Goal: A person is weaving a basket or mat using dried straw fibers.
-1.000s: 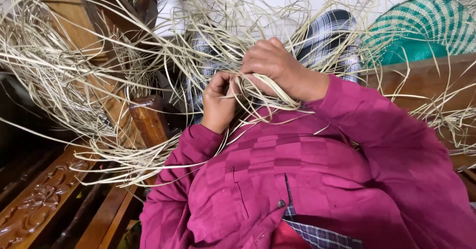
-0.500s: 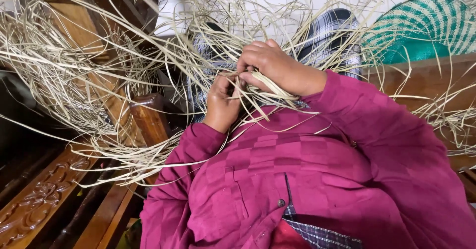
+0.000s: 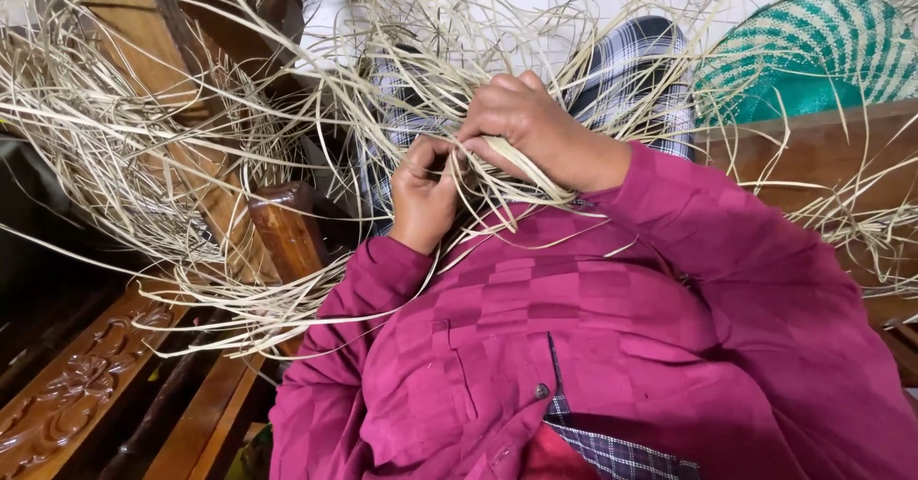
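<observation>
Pinching pale straw strips (image 3: 497,169) over the lap, the left hand (image 3: 426,193) and right hand (image 3: 535,136) both grip strands, having drifted slightly toward the carved wooden chair arm (image 3: 287,236), so weaving carries on.

woven basket (image 3: 813,54): green and pale, well right of the fingers
carved wooden frame (image 3: 67,403): low, far left of them
</observation>
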